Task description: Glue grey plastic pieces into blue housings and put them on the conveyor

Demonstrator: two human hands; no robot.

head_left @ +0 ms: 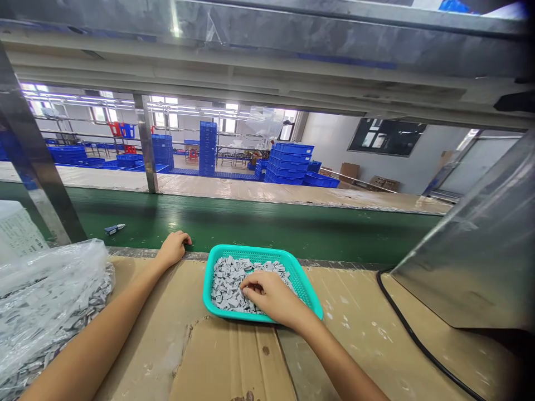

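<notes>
A turquoise plastic basket [210, 303] holds a heap of small grey plastic parts [228, 278]. My right hand [271, 292] reaches into it from the right, thumb and fingertips pinched together down at the heap. Whether a part sits between those fingertips is hidden. To the left of the basket, my left hand [173, 249] rests by the near edge of the green conveyor belt [234, 223], its fingers curled and their inner side out of sight. On the belt beyond it lies a small dark-blue and grey piece [115, 229].
Clear plastic bags [54, 295] of similar parts stand at the left. Cardboard [234, 362] covers the bench. A black cable [412, 334] and a metal panel [468, 250] are at the right. Steel posts [145, 145] carry a low shelf [267, 72]; blue crates [288, 161] are stacked beyond.
</notes>
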